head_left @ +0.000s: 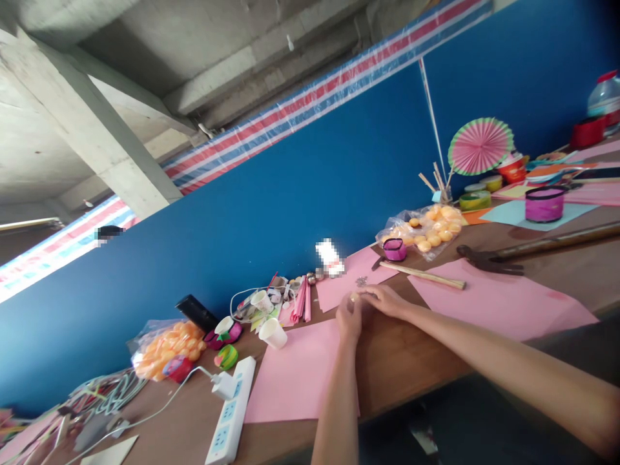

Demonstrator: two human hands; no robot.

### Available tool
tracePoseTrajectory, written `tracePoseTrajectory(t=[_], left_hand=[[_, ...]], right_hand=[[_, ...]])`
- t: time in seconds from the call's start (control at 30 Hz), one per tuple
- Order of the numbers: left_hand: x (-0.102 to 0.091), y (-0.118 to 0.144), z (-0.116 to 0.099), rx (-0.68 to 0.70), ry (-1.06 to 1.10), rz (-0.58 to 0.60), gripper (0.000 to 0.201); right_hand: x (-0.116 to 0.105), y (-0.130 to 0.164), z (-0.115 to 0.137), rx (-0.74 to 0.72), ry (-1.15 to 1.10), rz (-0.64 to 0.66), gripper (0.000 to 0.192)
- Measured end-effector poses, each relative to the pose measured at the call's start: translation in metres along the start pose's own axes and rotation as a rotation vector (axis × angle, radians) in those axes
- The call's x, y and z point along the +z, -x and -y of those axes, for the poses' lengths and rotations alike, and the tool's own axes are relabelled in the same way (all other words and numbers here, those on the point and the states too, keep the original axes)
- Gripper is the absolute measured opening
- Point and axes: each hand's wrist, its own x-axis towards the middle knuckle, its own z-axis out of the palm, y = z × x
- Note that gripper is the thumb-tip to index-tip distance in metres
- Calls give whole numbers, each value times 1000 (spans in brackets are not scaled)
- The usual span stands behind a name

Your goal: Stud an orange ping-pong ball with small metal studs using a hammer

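Observation:
My left hand is closed in a pinch above the brown table, at the inner edge of a pink paper sheet. My right hand meets it from the right, thumb and fingers drawn together at the left fingertips. Whatever small thing lies between the fingers is too tiny to make out. Just beyond the fingertips is a little pile of small metal pieces, on another pink sheet. A small hammer with a pale wooden handle rests to the right of my hands.
A claw hammer lies on the right. Left of my hands stand a paper cup and a white power strip with a plugged-in cable. Bags of orange balls and a pink paper fan sit along the blue partition.

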Motion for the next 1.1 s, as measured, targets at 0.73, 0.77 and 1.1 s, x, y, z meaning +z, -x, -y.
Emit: tracePoseTrajectory(t=[0.73, 0.77, 1.1], left_hand=[[5, -5, 12, -2, 114, 10, 52], [4, -5, 12, -1, 114, 11, 53], [5, -5, 14, 23, 139, 20, 52]], right_hand=[[-6, 3, 12, 35, -81, 27, 37], [-6, 3, 12, 40, -80, 28, 37], [-8, 2, 13, 32, -37, 39, 37]])
